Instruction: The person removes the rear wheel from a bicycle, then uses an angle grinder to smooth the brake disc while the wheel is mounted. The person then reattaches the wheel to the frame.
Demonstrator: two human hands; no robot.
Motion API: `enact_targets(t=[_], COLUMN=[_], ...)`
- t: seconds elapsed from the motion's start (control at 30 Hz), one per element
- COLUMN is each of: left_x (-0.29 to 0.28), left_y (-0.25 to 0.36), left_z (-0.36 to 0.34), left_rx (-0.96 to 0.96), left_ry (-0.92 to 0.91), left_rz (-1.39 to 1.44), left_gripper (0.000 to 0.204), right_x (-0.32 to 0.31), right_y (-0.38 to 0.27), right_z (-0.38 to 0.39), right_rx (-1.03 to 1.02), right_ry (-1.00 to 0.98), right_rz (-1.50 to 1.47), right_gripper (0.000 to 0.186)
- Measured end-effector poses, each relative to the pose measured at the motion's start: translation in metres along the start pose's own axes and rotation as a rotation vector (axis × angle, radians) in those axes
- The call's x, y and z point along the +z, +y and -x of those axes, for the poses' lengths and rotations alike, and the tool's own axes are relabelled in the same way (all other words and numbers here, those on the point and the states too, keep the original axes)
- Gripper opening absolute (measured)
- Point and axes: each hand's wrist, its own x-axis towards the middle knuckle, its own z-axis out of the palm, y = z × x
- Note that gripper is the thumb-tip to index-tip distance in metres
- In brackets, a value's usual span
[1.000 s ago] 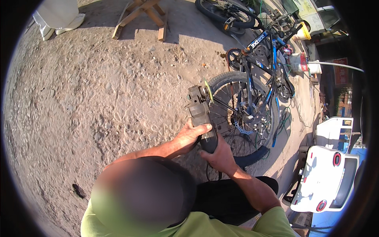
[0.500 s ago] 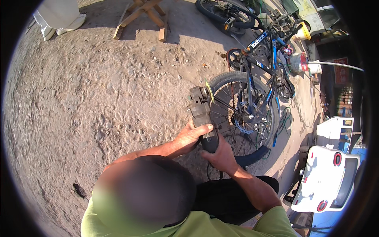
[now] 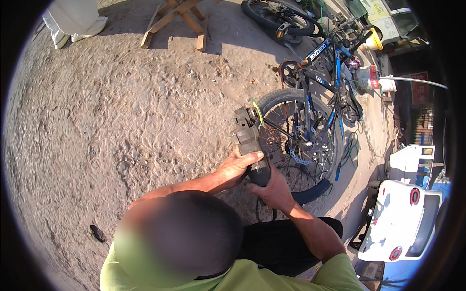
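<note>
My left hand (image 3: 239,166) wraps round the body of a dark angle grinder (image 3: 248,138), its thumb lying across the top. Lower down, my right hand (image 3: 274,188) grips the grinder's rear handle. The thin yellowish-green disc (image 3: 257,112) at the tool's head stands edge-on beside a bicycle wheel (image 3: 318,186). Small orange sparks (image 3: 275,133) show among the spokes just below the disc. Whether the disc touches a metal part there is hidden. The black and blue bicycle (image 3: 320,80) lies on its side on the ground.
A wooden trestle (image 3: 174,19) stands at the far side, with a person's white shoes (image 3: 90,30) to its left. Another bicycle wheel (image 3: 276,17) lies beyond. Buckets (image 3: 367,76), cables (image 3: 353,148) and a white car (image 3: 399,220) are on the right. Rough stony ground (image 3: 97,126) spreads left.
Orange sparks now show among the spokes below the disc. The grinder and both hands have shifted very slightly; my grip is the same.
</note>
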Motion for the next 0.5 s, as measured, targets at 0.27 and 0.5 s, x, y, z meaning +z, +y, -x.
enact_targets(t=[0.27, 0.5], left_x=[-0.010, -0.020], left_y=[0.002, -0.002], left_z=[0.008, 0.010], left_rx=[-0.014, -0.022], left_ry=[0.001, 0.071], left_rz=[0.053, 0.055], left_gripper=[0.053, 0.052], right_x=[0.009, 0.017], right_y=[0.000, -0.004], right_z=[-0.003, -0.004], right_rx=[0.004, 0.005], right_ry=[-0.051, -0.083], right_rz=[0.004, 0.069], right_gripper=[0.073, 0.073])
